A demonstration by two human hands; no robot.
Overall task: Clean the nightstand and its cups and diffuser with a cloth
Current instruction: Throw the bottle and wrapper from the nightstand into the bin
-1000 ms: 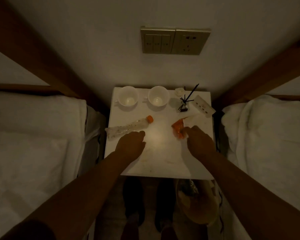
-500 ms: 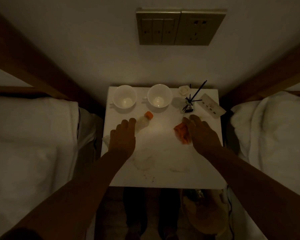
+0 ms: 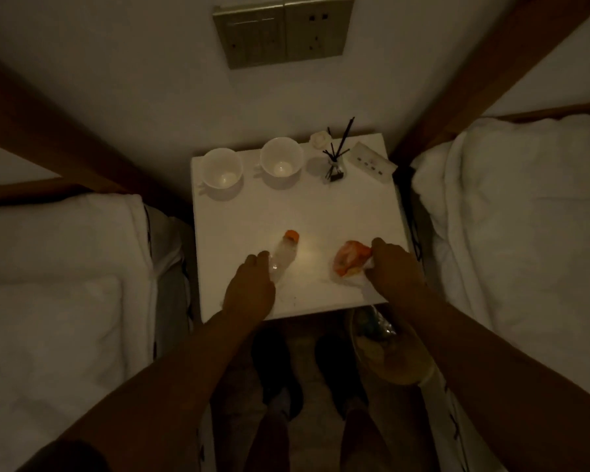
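The left hand [image 3: 249, 287] lies on a clear bottle [image 3: 281, 258] with an orange cap, fingers curled over it. The right hand [image 3: 394, 267] is closed on an orange and white cloth [image 3: 349, 264] pressed to the white counter [image 3: 321, 212]. Two cups [image 3: 222, 170] and the diffuser [image 3: 334, 166] stand along the back edge.

free: table [image 3: 321, 212] middle bare | blocked back: two cups [image 3: 222, 168], diffuser [image 3: 334, 165], power strip [image 3: 372, 161] | front: bottle [image 3: 283, 257], orange wrapper [image 3: 349, 258]
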